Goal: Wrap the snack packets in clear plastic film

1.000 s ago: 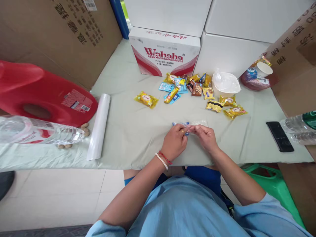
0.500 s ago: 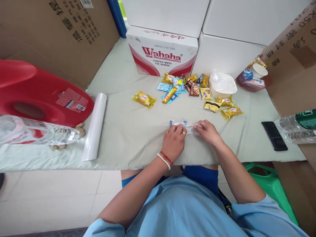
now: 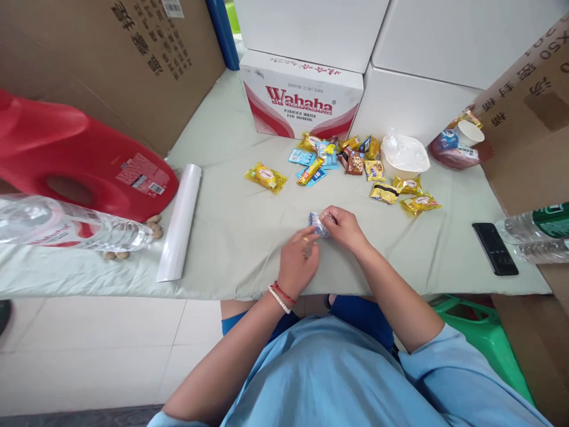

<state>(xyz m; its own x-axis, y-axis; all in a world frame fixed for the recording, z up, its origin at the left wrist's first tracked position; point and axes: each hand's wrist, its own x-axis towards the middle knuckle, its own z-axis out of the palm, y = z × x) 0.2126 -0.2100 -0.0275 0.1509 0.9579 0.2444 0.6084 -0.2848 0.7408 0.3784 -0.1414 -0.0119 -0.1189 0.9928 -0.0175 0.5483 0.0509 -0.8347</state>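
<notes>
Head view — downward, close over table (image 3: 231, 237)

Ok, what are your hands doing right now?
Right hand pinching blue wrapped snack. Left hand touching it. Snack pile beyond, apart.

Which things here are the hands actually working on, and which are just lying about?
In hand:
left hand
right hand
small blue-and-clear wrapped packet, held between both hands

Lying about:
snack packets
white bowl
Wahaha box
white roll
red jug
water bottle
black phone
</notes>
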